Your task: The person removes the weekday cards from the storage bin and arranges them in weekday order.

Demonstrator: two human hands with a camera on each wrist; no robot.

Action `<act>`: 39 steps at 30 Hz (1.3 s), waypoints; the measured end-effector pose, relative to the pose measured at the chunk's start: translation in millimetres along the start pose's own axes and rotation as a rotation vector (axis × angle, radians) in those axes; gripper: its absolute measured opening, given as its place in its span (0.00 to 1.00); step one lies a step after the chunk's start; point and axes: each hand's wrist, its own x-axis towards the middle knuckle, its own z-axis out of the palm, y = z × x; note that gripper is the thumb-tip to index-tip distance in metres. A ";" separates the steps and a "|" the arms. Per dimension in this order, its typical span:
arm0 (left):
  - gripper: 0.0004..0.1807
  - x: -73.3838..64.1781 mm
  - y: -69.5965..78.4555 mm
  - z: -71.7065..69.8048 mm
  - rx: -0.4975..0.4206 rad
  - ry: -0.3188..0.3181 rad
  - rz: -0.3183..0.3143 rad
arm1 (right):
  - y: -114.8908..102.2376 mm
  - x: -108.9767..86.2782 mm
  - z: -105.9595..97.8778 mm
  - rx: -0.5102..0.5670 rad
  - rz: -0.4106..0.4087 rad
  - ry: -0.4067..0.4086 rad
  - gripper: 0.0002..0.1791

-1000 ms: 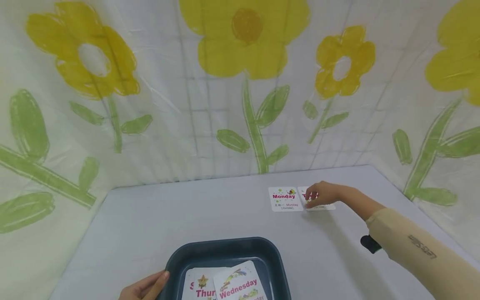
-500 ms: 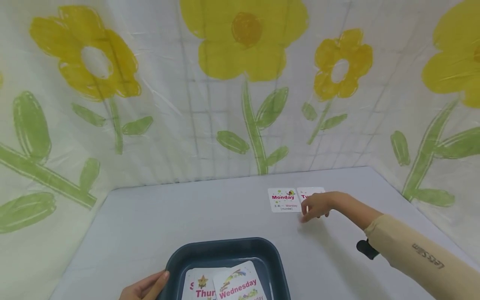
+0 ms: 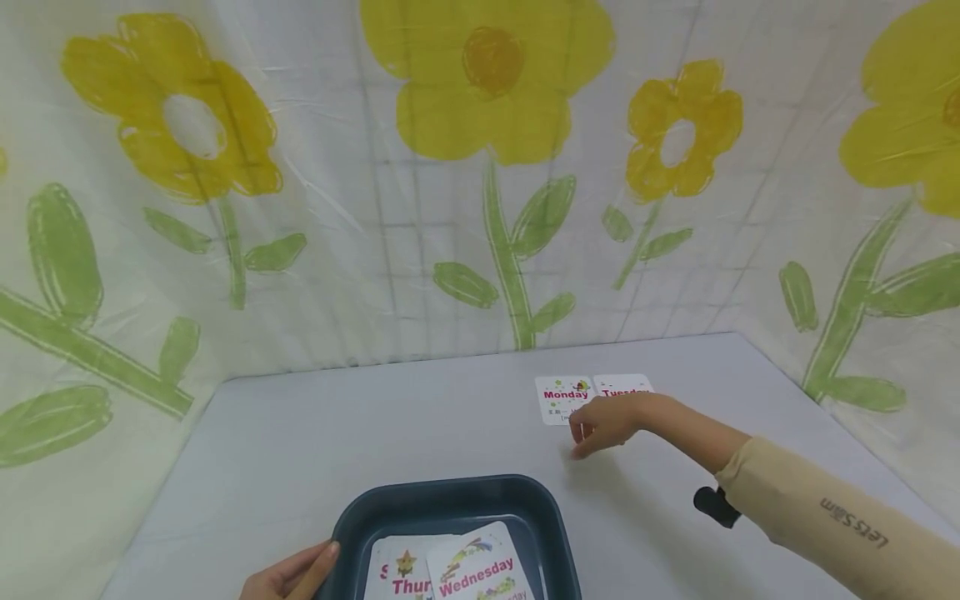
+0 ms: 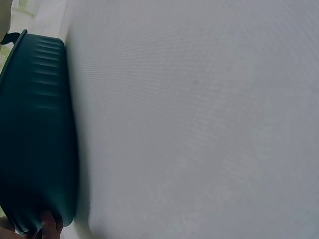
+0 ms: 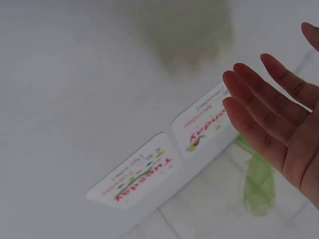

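Note:
My left hand [image 3: 291, 573] pinches the left rim of a dark blue-green plastic tray [image 3: 457, 486], with the thumb over the edge. In the left wrist view its fingers [image 4: 49, 225] lie against the outside of the tray wall. Inside the tray are weekday cards, a Wednesday card [image 3: 483, 571] lying on top of a Thursday card [image 3: 405, 579]. My right hand [image 3: 603, 421] is empty above the table, its fingers loosely extended. Behind it, side by side, lie a Monday card [image 3: 558, 393] and a Tuesday card [image 5: 137, 172]; in the head view the hand partly covers both.
A white-covered table [image 3: 337, 433] spreads out under everything. Along its back edge hangs a pale curtain [image 3: 322, 250] printed with yellow flowers. A black device [image 3: 716, 506] shows below the right forearm, by the beige sleeve [image 3: 810, 521].
My right hand has moved away from the Tuesday card, leftward and toward the tray, uncovering more of that card. The left hand and the tray stay put.

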 end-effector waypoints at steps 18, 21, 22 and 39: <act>0.49 -1.2 1.3 0.9 0.002 0.011 0.003 | -68.8 -16.5 -14.1 0.027 -0.322 0.124 0.13; 0.49 -1.1 1.2 1.1 0.000 0.013 0.000 | -77.4 -16.5 -11.9 0.054 -0.389 0.125 0.13; 0.49 -1.1 1.2 1.1 -0.003 0.014 0.000 | -80.1 -16.1 -10.3 0.058 -0.404 0.126 0.14; 0.50 -2.4 0.7 3.3 -0.032 0.022 -0.011 | -104.2 -8.5 40.2 0.012 -0.559 0.098 0.20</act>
